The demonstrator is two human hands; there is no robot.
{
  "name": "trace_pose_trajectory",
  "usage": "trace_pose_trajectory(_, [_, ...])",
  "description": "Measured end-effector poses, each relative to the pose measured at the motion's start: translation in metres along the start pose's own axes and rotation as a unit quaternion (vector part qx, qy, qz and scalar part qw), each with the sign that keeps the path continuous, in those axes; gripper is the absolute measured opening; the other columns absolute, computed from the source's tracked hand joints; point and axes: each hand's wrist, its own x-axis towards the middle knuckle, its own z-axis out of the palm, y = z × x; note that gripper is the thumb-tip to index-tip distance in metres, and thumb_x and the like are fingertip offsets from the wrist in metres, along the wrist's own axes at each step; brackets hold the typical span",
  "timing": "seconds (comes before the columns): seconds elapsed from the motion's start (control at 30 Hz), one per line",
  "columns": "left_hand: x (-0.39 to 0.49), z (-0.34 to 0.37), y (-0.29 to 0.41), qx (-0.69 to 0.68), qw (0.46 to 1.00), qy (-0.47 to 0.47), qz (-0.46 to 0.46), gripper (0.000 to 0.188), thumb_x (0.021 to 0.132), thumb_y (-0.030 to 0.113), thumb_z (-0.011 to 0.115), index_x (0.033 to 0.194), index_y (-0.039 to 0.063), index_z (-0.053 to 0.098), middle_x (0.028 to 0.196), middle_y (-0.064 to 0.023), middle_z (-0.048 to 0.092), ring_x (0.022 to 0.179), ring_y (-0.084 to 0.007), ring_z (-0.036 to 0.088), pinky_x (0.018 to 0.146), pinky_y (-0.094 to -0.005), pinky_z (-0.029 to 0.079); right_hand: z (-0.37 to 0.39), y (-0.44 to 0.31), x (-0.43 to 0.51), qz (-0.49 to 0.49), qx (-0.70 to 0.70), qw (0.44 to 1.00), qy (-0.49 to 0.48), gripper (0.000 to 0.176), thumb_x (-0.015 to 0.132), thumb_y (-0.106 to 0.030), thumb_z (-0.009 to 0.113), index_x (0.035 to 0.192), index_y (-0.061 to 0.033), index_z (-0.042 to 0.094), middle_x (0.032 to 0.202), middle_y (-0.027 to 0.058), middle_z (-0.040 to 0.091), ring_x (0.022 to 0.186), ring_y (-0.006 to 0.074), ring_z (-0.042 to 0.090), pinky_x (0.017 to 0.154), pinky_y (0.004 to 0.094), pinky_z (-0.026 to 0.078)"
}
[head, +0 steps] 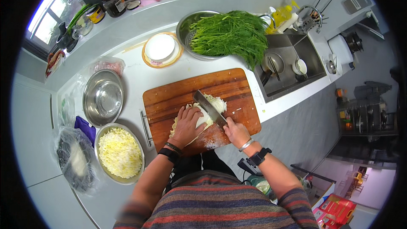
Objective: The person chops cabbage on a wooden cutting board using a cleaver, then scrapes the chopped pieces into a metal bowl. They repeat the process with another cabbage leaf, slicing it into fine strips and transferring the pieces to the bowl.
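A wooden cutting board (171,87) lies on the white counter before me. On it is a pale cabbage piece (206,117), its leaves partly hidden under my left hand (187,124), which presses flat with the fingers spread a little. My right hand (237,132) grips the handle of a broad-bladed kitchen cleaver (210,107). The blade stands at the right side of the cabbage, touching it or very near. Beyond the blade sits a small heap of finely cut cabbage (218,103). Small white scraps dot the board's right part.
Left of the board are an empty steel bowl (103,98), a bowl of chopped cabbage (120,152) and a plastic bag (76,159). Behind are stacked white dishes (160,47) and a steel colander (184,28) heaped with feathery greens (232,33). A sink (287,86) lies right.
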Motion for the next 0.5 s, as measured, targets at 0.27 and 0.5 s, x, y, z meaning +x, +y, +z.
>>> trace_pose_trajectory(0.27, [0.008,0.001,0.0,-0.038,0.999,-0.015,-0.01,0.024,0.081,0.01,0.071,0.101,0.007,0.058,0.111,-0.012,0.057,0.111,-0.0356,0.053,0.1,-0.0448,0.045,-0.037,-0.014,-0.007,0.006,-0.033,0.993,-0.11,0.023,0.097,-0.012,0.047,0.119,-0.0072,0.041,0.084,0.0257,0.067,0.075,0.0497,0.065,0.065,0.0604,0.05])
trace_pose_trajectory(0.5, [0.009,0.004,-0.002,-0.013,1.0,-0.009,0.001,0.023,0.08,0.009,0.072,0.099,0.006,0.058,0.111,-0.0142,0.057,0.109,-0.0376,0.053,0.097,-0.0447,0.046,-0.052,-0.024,-0.007,0.006,-0.066,0.983,-0.169,0.024,0.095,-0.008,0.044,0.118,-0.0052,0.04,0.09,0.0276,0.067,0.08,0.0506,0.065,0.069,0.0598,0.052])
